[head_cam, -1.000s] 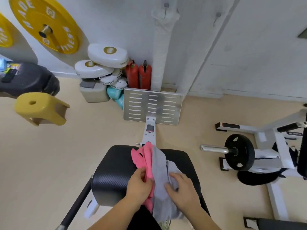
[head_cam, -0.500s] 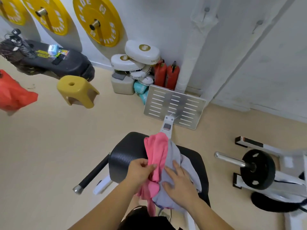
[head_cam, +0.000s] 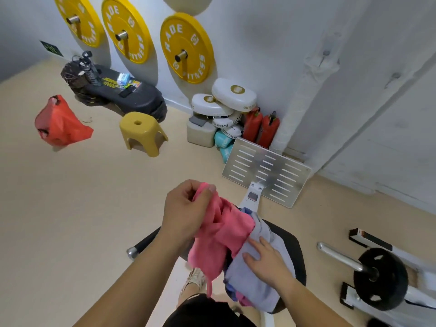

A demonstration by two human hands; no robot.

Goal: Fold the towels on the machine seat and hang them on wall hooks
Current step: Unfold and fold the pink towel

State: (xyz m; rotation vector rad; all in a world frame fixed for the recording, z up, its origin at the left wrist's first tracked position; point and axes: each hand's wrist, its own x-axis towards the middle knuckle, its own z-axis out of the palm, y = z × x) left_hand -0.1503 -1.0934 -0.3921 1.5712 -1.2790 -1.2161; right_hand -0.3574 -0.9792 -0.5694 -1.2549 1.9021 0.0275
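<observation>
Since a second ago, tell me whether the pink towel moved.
Yes. The left hand has lifted the pink towel upward, away from the black seat.

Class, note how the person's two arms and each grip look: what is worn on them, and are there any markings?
The left grip and right grip are bare hands: no gloves, and no rings show. Neither wrist carries a watch or band. The left forearm and right forearm are uncovered down to the picture's lower edge, so no sleeve appears. No markings show.

Open floor (head_cam: 82, 208) left of seat (head_cam: 291, 241); footplate (head_cam: 266, 171) ahead.
</observation>
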